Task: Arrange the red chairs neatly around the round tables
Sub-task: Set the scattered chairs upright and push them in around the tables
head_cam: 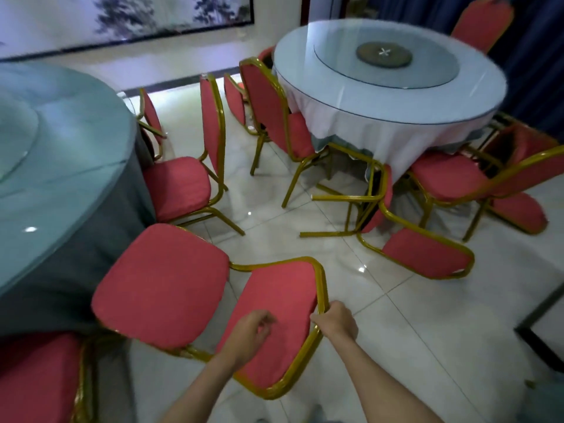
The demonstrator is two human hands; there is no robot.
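While the right hand (334, 323) grips the near chair (161, 285) by its frame, left hand (253, 334) loosely curled and empty, it likely needs squaring to the left tabletop (61, 154).

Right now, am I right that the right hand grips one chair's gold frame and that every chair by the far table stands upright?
No: the head view shows a tipped chair lying on the floor by the far table. The right hand does grip one chair's gold frame.

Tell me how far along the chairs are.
Done: one chair sits tucked at the left table. In hand: the right hand grips the frame of the near chair, left hand over its back. Left: a tipped chair lies by the right table, others askew.
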